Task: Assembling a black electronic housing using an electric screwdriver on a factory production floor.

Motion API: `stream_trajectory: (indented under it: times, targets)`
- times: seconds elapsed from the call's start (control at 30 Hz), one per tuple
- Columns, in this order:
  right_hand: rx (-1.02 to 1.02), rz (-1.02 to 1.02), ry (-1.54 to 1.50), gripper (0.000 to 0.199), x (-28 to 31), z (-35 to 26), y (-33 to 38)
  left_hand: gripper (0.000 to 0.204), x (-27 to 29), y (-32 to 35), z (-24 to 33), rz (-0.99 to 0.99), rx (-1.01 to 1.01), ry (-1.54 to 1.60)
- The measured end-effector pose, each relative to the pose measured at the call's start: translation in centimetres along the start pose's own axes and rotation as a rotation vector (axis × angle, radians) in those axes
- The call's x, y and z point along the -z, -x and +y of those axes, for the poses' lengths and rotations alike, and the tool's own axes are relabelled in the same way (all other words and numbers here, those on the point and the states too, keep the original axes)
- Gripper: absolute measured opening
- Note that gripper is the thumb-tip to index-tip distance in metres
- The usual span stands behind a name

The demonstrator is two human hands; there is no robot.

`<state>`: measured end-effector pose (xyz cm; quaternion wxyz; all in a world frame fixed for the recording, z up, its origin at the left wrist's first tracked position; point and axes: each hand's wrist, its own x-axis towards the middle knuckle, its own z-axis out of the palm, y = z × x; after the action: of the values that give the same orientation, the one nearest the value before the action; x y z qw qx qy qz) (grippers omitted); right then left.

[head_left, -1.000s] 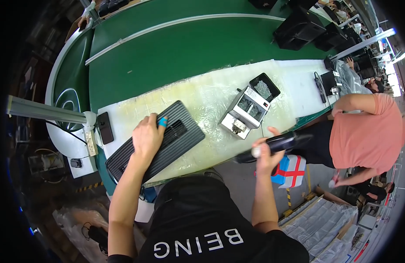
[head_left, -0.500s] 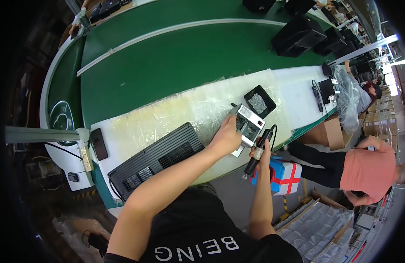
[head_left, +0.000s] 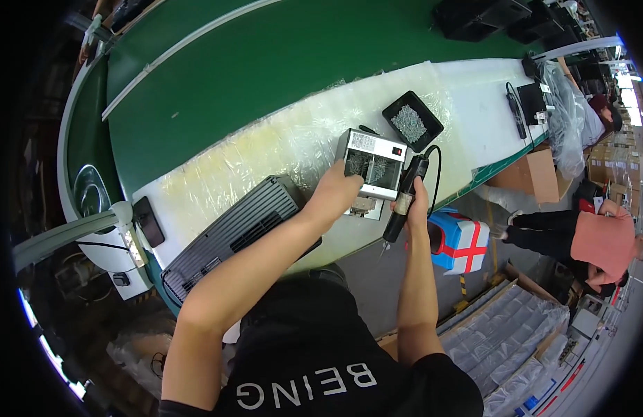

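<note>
My left hand [head_left: 337, 187] is closed on the near left side of a small silver screw feeder [head_left: 377, 146], its fingertips at the opening where loose screws show. In my right hand [head_left: 418, 205] is a black electric screwdriver [head_left: 405, 198], held at a slant beside the feeder's right side, with its thin bit pointing down toward me and its cable looping up behind. Just beyond the feeder sits a black bin [head_left: 431, 132] filled with small silver screws. A black ribbed panel [head_left: 245, 212] lies to the left, partly covered by my left forearm.
A phone [head_left: 149, 221] lies at the worktop's left end. Beyond the plastic-covered white worktop [head_left: 266, 149] runs a green conveyor [head_left: 252, 76]. Black speaker boxes [head_left: 478, 17] stand far right. Beside me are a blue, white and red stool [head_left: 464, 243] and another person [head_left: 599, 240].
My left hand has turned the screw feeder counterclockwise and shifted it left of the screw bin. The screwdriver stays in my right hand. The whole view has shifted.
</note>
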<state>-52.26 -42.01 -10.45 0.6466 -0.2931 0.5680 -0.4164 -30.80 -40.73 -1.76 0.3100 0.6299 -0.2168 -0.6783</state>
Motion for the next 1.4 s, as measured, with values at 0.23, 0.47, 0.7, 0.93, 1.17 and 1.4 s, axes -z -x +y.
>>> stream_trajectory:
  times: [0.23,0.47,0.7,0.93,1.17,1.4]
  targets:
    - [0.507,0.155,-0.238,0.040,0.4,-4.0,5.9,0.038,9.0,10.0,-0.9,0.582,-0.938,-1.070]
    - [0.989,0.016,0.116,0.039,-3.9,-6.9,11.4,0.035,14.9,11.4,-5.2,0.615,-0.529,-1.135]
    - [1.178,-0.179,0.222,0.063,-6.6,-4.2,11.4,0.032,14.0,12.4,-7.3,0.541,-0.607,-1.181]
    - [1.047,-0.150,0.148,0.042,-6.8,-0.8,11.0,0.031,13.7,12.7,-7.7,0.578,-0.605,-1.170]
    - [1.182,-0.182,0.227,0.043,-7.5,-0.4,11.0,0.032,13.8,12.8,-7.4,0.574,-0.602,-1.150]
    - [1.214,-0.134,0.200,0.042,-7.8,-0.8,11.6,0.031,14.0,12.6,-7.7,0.575,-0.631,-1.147]
